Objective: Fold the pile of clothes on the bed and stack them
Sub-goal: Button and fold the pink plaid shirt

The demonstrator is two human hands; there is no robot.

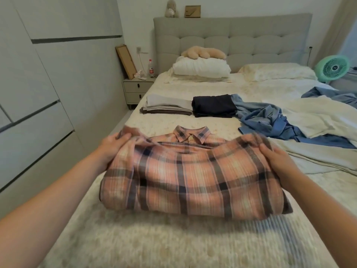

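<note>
A pink plaid shirt (191, 175) lies on the bed (154, 238) in front of me, its lower half doubled up over the chest and its collar showing beyond the fold. My left hand (114, 146) grips the folded edge at the left corner. My right hand (276, 161) grips the same edge at the right corner. Further back sit a folded grey-beige stack (166, 106) and a folded dark navy stack (214, 106) side by side. Unfolded blue clothes (270, 120) lie crumpled to the right of them.
A white blanket (318, 120) is bunched on the bed's right side. Pillows (201, 68) and a plush toy (202, 52) lie by the grey headboard. A nightstand (135, 89) stands left of the bed, wardrobe doors (38, 93) line the left wall, and a green fan (334, 67) sits at far right.
</note>
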